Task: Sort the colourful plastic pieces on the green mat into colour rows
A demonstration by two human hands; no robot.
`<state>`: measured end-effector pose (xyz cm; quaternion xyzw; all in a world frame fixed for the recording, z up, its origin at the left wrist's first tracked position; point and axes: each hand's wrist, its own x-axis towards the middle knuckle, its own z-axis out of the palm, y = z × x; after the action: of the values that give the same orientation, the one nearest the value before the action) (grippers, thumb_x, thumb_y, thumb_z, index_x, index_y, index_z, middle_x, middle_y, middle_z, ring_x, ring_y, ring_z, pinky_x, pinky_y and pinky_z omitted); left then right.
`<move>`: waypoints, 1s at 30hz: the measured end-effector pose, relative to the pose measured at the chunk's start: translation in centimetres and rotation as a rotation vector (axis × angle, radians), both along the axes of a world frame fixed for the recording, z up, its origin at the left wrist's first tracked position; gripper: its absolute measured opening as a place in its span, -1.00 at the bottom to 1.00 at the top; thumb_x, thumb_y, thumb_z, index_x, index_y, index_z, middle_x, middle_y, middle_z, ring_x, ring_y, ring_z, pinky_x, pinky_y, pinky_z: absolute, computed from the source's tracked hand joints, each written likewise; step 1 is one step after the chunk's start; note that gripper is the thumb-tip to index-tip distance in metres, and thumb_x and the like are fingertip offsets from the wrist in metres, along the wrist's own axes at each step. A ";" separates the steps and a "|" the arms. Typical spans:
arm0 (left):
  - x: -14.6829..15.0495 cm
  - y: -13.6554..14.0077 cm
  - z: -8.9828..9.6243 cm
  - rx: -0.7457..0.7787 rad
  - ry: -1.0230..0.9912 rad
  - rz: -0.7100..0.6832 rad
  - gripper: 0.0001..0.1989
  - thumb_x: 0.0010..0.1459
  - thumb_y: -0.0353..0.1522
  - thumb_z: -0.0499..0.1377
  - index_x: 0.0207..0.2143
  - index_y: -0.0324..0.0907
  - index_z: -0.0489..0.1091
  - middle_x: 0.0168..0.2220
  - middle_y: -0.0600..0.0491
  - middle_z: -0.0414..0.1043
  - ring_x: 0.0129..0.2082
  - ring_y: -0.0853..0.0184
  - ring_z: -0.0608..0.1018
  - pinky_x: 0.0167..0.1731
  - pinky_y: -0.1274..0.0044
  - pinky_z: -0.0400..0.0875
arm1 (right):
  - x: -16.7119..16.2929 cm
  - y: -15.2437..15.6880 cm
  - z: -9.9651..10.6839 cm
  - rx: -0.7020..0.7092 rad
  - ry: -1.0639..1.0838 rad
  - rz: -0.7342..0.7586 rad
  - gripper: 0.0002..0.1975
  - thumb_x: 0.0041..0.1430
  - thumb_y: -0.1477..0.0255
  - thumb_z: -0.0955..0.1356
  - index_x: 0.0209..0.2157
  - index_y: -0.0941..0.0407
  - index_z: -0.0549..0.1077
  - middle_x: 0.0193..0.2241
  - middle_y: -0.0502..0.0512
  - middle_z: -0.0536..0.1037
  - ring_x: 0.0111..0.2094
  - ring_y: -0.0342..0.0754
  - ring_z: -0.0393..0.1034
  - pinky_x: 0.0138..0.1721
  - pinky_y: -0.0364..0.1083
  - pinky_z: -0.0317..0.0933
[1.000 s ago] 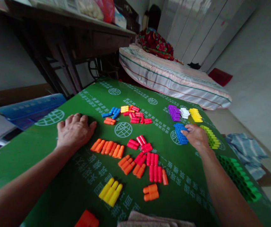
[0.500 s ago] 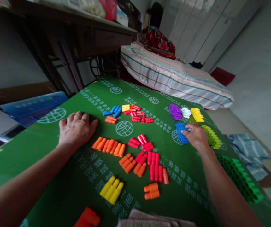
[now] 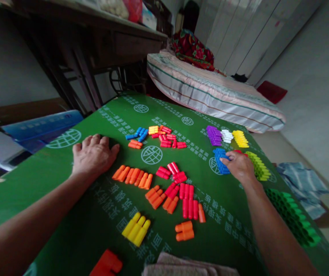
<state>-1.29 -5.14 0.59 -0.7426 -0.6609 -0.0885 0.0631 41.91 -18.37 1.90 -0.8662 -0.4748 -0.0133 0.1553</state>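
My left hand rests on the green tabletop, fingers spread and holding nothing. My right hand is at the right edge of a blue cluster of joined plastic tube blocks, thumb and forefinger closed on that edge. Some red plastic shows behind the right hand, mostly hidden by it. Between the hands lie a row of orange tube blocks, several red blocks and an orange pair. Nearer me is a yellow group of blocks.
Purple, white, yellow, lime and green clusters line the right side. Small blue blocks lie further back. Folded cloth sits at the front edge. A bed stands beyond the table.
The view shifts very slightly. Both hands and the blocks stay essentially where they were.
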 end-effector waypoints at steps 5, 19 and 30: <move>0.0 -0.1 0.0 -0.010 -0.005 0.009 -0.39 0.20 -0.05 -0.27 -0.06 -0.27 0.31 0.08 -0.24 0.27 0.15 -0.06 0.24 0.05 0.11 0.21 | 0.6 0.1 0.0 0.030 0.048 -0.004 -0.68 0.09 0.16 0.33 -0.24 0.05 0.55 -0.28 0.12 0.64 -0.27 0.01 0.53 -0.26 -0.08 0.33; 0.2 -0.7 0.5 -0.029 -0.018 0.003 -0.42 0.21 -0.08 -0.24 -0.04 -0.27 0.31 0.10 -0.25 0.26 0.17 -0.04 0.22 0.07 0.13 0.19 | -3.6 0.7 1.5 0.193 0.062 0.150 -0.71 0.12 0.19 0.31 -0.26 0.06 0.55 -0.35 0.11 0.63 -0.32 0.00 0.51 -0.24 -0.07 0.34; 0.0 -1.1 -0.1 -0.018 -0.033 0.026 -0.46 0.22 -0.12 -0.20 -0.01 -0.26 0.32 0.15 -0.27 0.24 0.21 -0.04 0.22 0.10 0.13 0.16 | -19.6 9.0 2.8 0.094 0.007 0.849 -0.75 0.22 0.50 0.24 -0.16 0.10 0.50 -0.16 0.13 0.55 -0.14 0.00 0.41 -0.13 -0.08 0.24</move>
<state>-1.25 -6.20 0.49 -0.7330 -0.6720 -0.0943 0.0466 22.31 -9.39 4.71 -0.5858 -0.7877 0.0330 0.1880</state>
